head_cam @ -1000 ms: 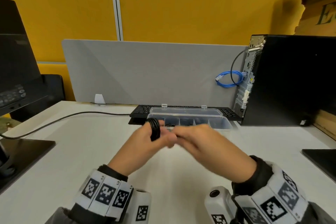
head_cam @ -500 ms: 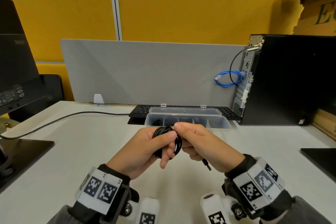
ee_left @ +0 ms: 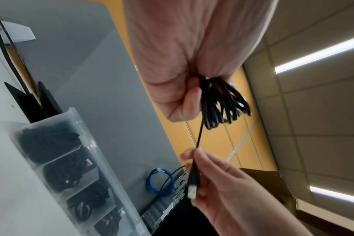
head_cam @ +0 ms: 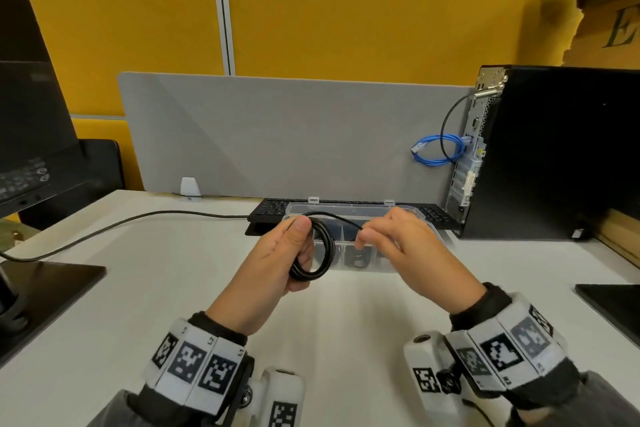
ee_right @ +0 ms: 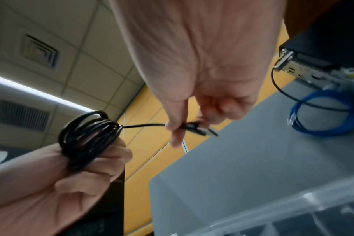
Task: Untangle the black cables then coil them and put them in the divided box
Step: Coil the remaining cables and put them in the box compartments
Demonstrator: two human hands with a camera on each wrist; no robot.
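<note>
My left hand [head_cam: 294, 253] grips a black cable coil [head_cam: 320, 251] above the white desk, its loops bunched between thumb and fingers [ee_left: 222, 102] [ee_right: 87, 137]. A short free strand runs from the coil rightward to my right hand [head_cam: 377, 236], which pinches the cable's end just behind its USB plug [ee_left: 193, 183] [ee_right: 200, 130]. Right behind both hands sits the clear divided box [head_cam: 408, 215] with its lid open; several of its compartments hold coiled black cables [ee_left: 71, 172].
A black keyboard [head_cam: 273, 211] lies behind the box, against a grey divider panel [head_cam: 277, 135]. A black computer tower [head_cam: 554, 149] with a blue cable loop [head_cam: 436, 149] stands at right. A monitor [head_cam: 31, 114], its base and a black lead [head_cam: 121, 225] are at left.
Both hands rose and drew apart. The right hand let go of the coil and pulled the plug end out to the right, stretching a short strand between the hands.
</note>
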